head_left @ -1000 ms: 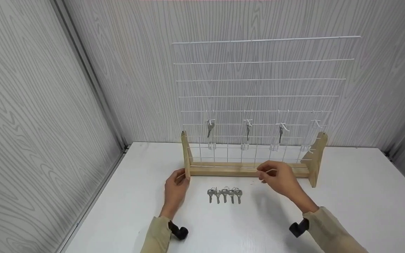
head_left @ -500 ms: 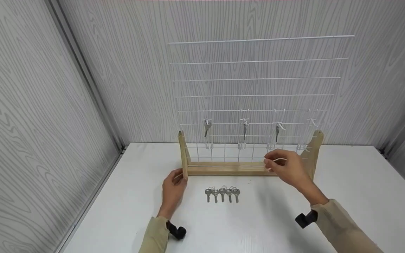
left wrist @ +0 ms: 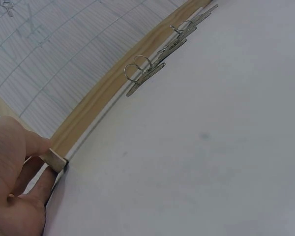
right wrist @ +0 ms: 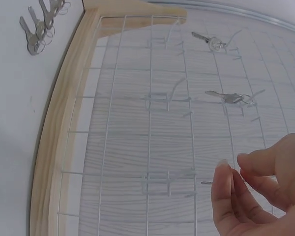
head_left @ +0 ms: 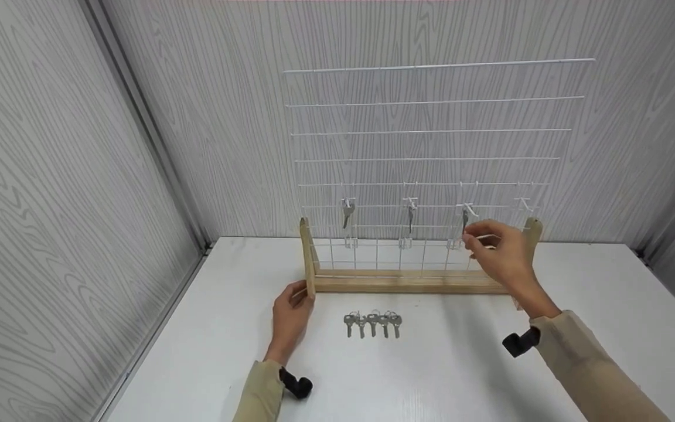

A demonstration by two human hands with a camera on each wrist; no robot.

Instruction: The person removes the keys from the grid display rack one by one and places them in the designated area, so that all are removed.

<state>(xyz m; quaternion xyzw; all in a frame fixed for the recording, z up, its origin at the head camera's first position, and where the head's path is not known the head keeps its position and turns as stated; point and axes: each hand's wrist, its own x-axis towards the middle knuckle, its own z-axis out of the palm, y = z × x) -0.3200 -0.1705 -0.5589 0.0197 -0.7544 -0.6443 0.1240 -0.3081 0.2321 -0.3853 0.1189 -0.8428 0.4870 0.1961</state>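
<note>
My left hand (head_left: 292, 316) grips the front end of the left wooden foot (left wrist: 55, 160) of a white wire grid rack (head_left: 399, 286). The right hand (head_left: 503, 249) is raised before the rack's right part, fingers loosely bent, a gap between thumb and fingertips, nothing seen between them. Its fingertips are by the lower end of the third hanging key (head_left: 465, 217), mostly hidden behind the fingers in the right wrist view. Two more keys, a left key (head_left: 347, 214) and a middle key (head_left: 411, 217), hang from hooks. Several keys with rings (head_left: 372, 324) lie in a row on the table.
The rightmost upper hook (head_left: 524, 204) bears no key. Lower hooks (right wrist: 160, 101) stick out below the keyed ones. The white table (head_left: 419, 381) meets a grained back wall (head_left: 226, 117) behind the rack and a left wall (head_left: 33, 205).
My right hand has risen from the rack's base rail, moving right and up to the third hanging key. The left hand stays on the wooden foot. The table keys have not moved.
</note>
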